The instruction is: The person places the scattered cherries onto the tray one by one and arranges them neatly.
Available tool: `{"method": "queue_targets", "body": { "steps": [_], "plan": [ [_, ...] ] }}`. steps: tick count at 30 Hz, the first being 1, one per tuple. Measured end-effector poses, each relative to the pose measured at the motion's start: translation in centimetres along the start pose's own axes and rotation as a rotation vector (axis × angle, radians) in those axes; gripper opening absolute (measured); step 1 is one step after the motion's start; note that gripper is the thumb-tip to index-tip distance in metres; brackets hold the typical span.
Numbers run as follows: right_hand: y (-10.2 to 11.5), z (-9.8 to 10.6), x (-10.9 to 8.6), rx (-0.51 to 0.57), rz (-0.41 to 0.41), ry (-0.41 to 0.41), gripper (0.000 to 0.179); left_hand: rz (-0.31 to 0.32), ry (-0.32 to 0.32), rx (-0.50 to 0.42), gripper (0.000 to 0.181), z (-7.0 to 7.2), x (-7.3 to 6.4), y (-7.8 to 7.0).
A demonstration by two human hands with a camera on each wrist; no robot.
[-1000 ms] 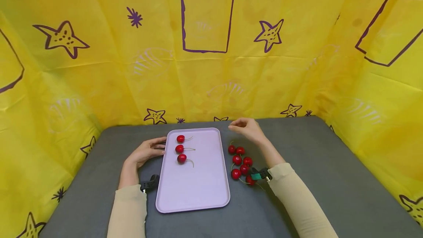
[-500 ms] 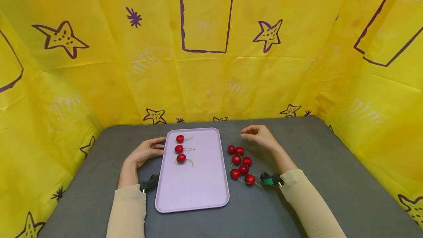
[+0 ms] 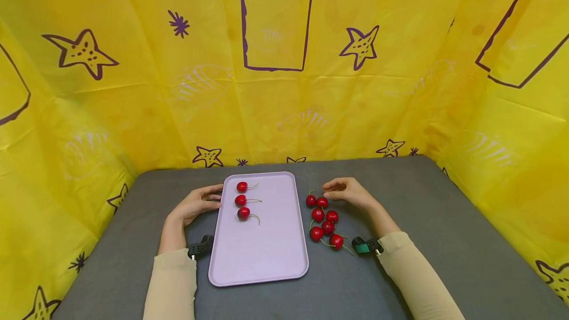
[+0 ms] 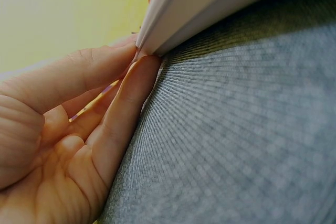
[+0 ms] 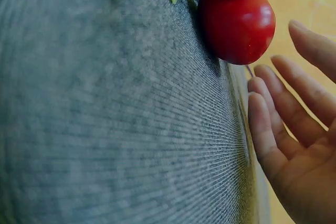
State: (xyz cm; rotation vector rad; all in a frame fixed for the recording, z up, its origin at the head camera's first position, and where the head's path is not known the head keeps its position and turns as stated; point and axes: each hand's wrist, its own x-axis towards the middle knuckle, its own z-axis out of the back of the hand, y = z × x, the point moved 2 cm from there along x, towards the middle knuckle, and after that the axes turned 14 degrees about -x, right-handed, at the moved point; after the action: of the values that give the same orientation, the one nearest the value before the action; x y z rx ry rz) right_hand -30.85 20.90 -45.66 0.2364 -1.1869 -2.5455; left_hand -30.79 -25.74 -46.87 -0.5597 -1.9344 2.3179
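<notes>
A pale lilac tray (image 3: pixel 262 256) carries three red cherries with stems, in a column near its upper left; the lowest cherry (image 3: pixel 243 214) is nearest its middle. My left hand (image 3: pixel 197 205) is at the tray's left side. In the left wrist view its thumb and a finger pinch the tray's rim (image 4: pixel 181 11). Right of the tray, several more cherries lie in a loose group. My right hand (image 3: pixel 354 195) is low beside the far cherry (image 3: pixel 322 203) of that group, holding nothing. In the right wrist view its fingers spread loosely just below a cherry (image 5: pixel 239 22).
A dark grey cloth (image 3: pixel 426 221) covers the table. Yellow fabric (image 3: pixel 280 112) with drawn starfish and fish hangs round the back and both sides. A dark wrist strap (image 3: pixel 366 246) sits beside the cherry group on the right.
My right hand has moved away from the tray's far right corner, to the right, then down towards the cherry group. My left hand stays at the tray's rim.
</notes>
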Motion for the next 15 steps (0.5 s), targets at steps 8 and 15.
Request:
{"method": "queue_targets", "body": {
  "steps": [8,15],
  "plan": [
    [-0.43,-0.32,-0.19,-0.001,0.064,0.083,0.037,-0.018,0.009,0.006,0.075,0.11,0.0,-0.09],
    [-0.26,-0.48,-0.47,-0.037,0.075,0.125,0.035,-0.002,0.001,0.007,0.074,-0.02,-0.02,-0.08]
  ]
}}
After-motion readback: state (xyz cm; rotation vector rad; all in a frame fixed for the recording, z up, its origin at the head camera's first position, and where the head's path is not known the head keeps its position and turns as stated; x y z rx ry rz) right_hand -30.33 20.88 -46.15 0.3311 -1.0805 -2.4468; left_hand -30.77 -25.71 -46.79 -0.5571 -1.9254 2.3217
